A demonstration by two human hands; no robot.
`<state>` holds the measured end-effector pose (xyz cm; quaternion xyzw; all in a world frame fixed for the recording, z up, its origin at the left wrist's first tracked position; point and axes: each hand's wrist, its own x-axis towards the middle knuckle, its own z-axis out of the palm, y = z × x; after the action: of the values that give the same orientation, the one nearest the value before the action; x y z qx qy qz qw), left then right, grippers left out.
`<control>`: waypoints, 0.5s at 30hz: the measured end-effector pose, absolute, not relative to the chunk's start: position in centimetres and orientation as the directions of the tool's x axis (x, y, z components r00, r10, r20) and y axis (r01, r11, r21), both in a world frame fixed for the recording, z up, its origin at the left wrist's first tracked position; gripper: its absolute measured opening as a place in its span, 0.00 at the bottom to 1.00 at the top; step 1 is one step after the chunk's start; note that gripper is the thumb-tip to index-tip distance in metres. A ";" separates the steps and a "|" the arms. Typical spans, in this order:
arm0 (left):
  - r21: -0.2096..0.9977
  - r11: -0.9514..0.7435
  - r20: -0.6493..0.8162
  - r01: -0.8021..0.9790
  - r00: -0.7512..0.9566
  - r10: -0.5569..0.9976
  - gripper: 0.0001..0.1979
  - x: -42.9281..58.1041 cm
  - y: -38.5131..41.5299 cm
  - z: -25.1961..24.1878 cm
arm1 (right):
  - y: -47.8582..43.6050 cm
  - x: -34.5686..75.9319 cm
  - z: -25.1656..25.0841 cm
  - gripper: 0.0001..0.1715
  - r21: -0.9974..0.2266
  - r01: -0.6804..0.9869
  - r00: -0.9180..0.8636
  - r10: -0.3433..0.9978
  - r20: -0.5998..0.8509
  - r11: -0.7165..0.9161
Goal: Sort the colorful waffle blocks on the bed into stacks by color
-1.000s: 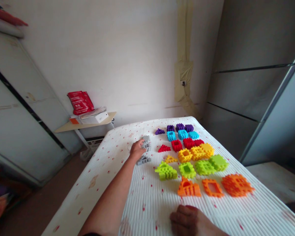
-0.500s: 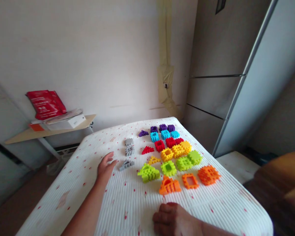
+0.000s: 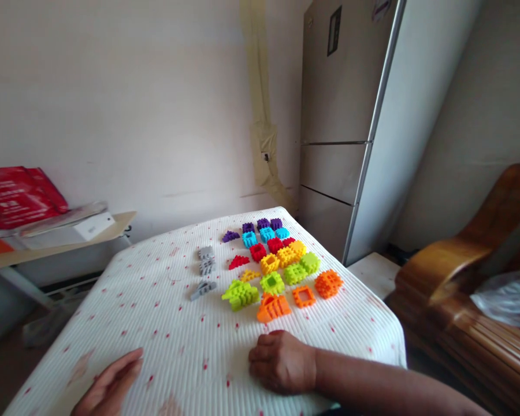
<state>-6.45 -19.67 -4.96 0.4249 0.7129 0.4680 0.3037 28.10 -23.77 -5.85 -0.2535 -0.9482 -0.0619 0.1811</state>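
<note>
My left hand (image 3: 112, 384) is low at the left of the cloth-covered table (image 3: 190, 346), fingers stretched out, holding nothing. My right hand (image 3: 281, 363) rests on the cloth as a loose fist, with no object showing in it. Just beyond it lie stacked orange triangular blocks (image 3: 274, 308), an orange square frame block (image 3: 304, 296) and a pile of orange square blocks (image 3: 329, 283). Rows behind them hold green triangular blocks (image 3: 241, 295), yellow blocks (image 3: 269, 264), red blocks (image 3: 257, 252), light blue blocks (image 3: 249, 239) and purple blocks (image 3: 263, 223). Grey blocks (image 3: 207, 266) form a column at the left.
A side table (image 3: 123, 224) at the left bears red packages (image 3: 19, 196) and papers. A fridge (image 3: 333, 173) stands behind the table's right side. At the right is a wooden chair (image 3: 455, 254) with a clear plastic bag (image 3: 509, 297) on it.
My left hand has drawn back from beside the grey blocks to the near left. My right hand stays in a fist on the cloth. The view has swung to the right.
</note>
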 end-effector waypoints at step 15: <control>0.976 0.122 -0.002 0.180 -0.553 0.833 0.13 -5.3 -20.4 -3.2 | -26.7 35.8 3.4 0.12 -0.461 0.525 -0.254 0.648 0.718 0.716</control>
<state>-5.31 -20.45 -3.19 0.3682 0.6877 0.5509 0.2966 35.79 -26.72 3.40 -0.3716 -0.7891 0.0637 0.4850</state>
